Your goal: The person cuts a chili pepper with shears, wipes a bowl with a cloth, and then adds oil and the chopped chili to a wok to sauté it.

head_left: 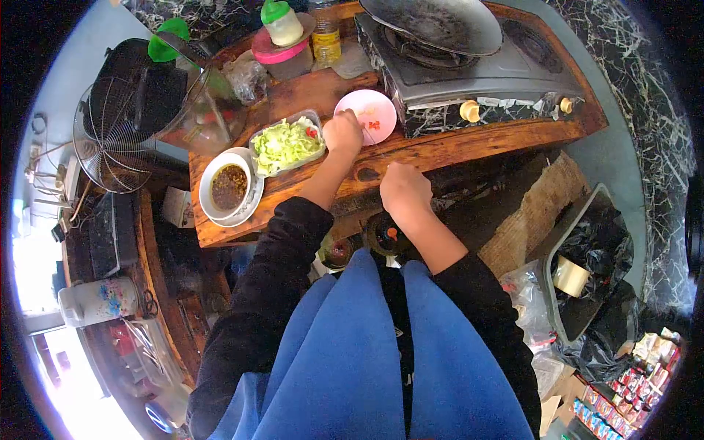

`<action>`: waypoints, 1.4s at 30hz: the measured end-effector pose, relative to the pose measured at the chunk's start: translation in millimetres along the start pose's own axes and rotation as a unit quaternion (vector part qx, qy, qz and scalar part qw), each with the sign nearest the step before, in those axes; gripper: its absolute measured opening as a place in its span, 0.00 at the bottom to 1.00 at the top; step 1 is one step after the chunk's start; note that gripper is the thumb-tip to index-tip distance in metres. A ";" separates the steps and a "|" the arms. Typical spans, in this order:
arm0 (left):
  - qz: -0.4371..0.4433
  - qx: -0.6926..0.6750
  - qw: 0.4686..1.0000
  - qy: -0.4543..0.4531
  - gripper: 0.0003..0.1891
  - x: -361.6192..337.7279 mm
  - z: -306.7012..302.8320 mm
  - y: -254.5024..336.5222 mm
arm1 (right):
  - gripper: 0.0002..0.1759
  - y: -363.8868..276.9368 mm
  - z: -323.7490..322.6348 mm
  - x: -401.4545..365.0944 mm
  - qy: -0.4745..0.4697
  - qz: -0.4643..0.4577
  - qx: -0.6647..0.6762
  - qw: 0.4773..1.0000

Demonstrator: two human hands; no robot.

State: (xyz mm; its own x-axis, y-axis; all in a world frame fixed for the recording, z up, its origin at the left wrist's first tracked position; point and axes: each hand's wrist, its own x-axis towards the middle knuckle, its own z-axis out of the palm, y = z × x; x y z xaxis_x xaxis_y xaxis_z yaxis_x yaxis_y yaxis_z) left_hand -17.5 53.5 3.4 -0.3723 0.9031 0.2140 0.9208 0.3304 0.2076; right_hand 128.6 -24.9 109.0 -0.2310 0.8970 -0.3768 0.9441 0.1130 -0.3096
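Where left fingers (pixel 350 119) curl, they touch pink plate (pixel 380 110).

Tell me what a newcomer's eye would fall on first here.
The left hand rests on a pink plate with red bits on the wooden counter, the right hand at the counter's front edge. Left of the plate sit shredded greens and a white bowl of dark sauce; a wok tops the stove behind.
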 end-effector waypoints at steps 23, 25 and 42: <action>-0.383 -0.614 0.678 -0.129 0.14 -41.5 5.6 -2.8 | 0.14 20.4 -4.7 -0.5 0.027 -0.044 0.006 0.999; -0.386 -0.608 0.678 -0.148 0.14 -49.2 0.7 -3.9 | 0.15 20.8 -12.2 -3.8 0.006 -0.041 -0.003 0.999; -0.062 -0.420 0.886 0.187 0.08 -72.7 -51.8 -19.3 | 0.15 39.2 -1.8 3.5 0.037 -0.058 -0.065 0.996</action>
State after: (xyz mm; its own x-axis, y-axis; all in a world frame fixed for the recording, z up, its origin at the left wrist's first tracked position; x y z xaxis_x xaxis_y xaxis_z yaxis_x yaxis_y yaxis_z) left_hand -14.3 -32.8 33.3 -0.6207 0.6691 0.4087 0.5176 -0.0418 0.8546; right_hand 165.1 -16.5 97.1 -0.3264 0.9033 -0.2783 0.9359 0.2674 -0.2295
